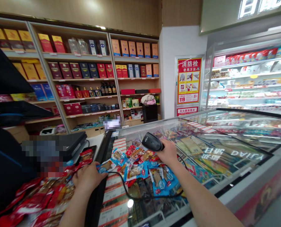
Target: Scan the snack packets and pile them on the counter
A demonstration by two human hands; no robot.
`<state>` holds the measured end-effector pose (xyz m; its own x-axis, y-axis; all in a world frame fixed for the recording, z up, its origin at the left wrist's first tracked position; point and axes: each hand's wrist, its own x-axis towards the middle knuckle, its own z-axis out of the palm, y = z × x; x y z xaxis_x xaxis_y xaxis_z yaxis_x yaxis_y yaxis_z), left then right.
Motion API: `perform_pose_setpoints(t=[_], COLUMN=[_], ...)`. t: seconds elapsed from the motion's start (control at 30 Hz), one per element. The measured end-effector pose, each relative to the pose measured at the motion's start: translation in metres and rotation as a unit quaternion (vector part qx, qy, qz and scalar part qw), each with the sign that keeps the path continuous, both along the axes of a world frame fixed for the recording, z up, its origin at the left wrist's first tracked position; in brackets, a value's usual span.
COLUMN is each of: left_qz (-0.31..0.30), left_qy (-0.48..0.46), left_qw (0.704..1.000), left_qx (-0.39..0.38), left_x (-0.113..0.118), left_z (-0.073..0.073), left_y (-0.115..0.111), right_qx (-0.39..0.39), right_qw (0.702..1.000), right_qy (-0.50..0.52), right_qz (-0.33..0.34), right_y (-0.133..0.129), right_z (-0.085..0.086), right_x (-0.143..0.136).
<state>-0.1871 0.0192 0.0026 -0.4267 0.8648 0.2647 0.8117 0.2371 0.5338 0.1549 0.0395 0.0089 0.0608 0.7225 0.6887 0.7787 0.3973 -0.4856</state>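
Note:
My right hand (170,153) is wrapped around a black handheld barcode scanner (152,142), held above a pile of small snack packets (137,171) on the glass freezer top. The packets are clear with blue or red ends. A black cable (149,198) loops over the glass below them. At the pile's left edge, my left hand (89,178) has thumb and forefinger closed on the end of a blue-ended snack packet (108,165); its other fingers are partly hidden. Beside that hand lies a heap of red snack packets (45,195).
The glass-topped freezer (235,189) stretches away to the right. Dark checkout equipment (8,142) stands at left, with a black flat device (74,143) on the counter. Shelves of boxed bottles (83,71) line the back wall. A lit display fridge (251,75) stands at far right.

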Motion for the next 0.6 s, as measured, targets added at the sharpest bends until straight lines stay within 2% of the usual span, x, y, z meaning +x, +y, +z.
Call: perform_pose_setpoints(t=[0.07, 0.13, 0.23, 0.3, 0.37, 0.4, 0.53, 0.57, 0.6], left_qz=[0.026, 0.046, 0.041, 0.042, 0.033, 0.024, 0.012, 0.011, 0.008], left_qy=[0.063, 0.069, -0.024, -0.173, -0.338, -0.422, -0.698, -0.741, -0.763], left_qw=[0.997, 0.997, 0.996, 0.974, 0.923, 0.886, 0.695, 0.653, 0.631], left_qx=[-0.023, -0.008, 0.079, 0.141, 0.18, 0.192, 0.172, 0.157, 0.141], left_x=[0.004, 0.008, 0.017, 0.024, 0.032, 0.036, 0.049, 0.052, 0.055], left_z=[0.008, 0.016, 0.024, 0.026, 0.028, 0.03, 0.041, 0.043, 0.044], left_y=[-0.002, -0.006, -0.011, -0.014, -0.015, -0.015, -0.017, -0.018, -0.018], right_qx=[0.0, 0.003, 0.01, 0.017, 0.026, 0.032, 0.054, 0.057, 0.061], right_qw=[1.0, 1.0, 1.0, 1.0, 0.999, 0.999, 0.996, 0.995, 0.994], right_qy=[0.0, 0.003, 0.007, 0.009, 0.012, 0.015, 0.022, 0.02, 0.016], right_qz=[0.003, 0.002, 0.002, 0.009, 0.02, 0.026, 0.064, 0.076, 0.087], right_y=[0.0, 0.001, 0.001, 0.001, 0.0, 0.0, -0.004, -0.005, -0.007], right_z=[0.0, 0.0, -0.001, -0.001, 0.0, 0.0, 0.001, 0.002, 0.002], right_x=[0.0, 0.0, 0.0, -0.001, -0.001, -0.002, -0.005, -0.007, -0.008])
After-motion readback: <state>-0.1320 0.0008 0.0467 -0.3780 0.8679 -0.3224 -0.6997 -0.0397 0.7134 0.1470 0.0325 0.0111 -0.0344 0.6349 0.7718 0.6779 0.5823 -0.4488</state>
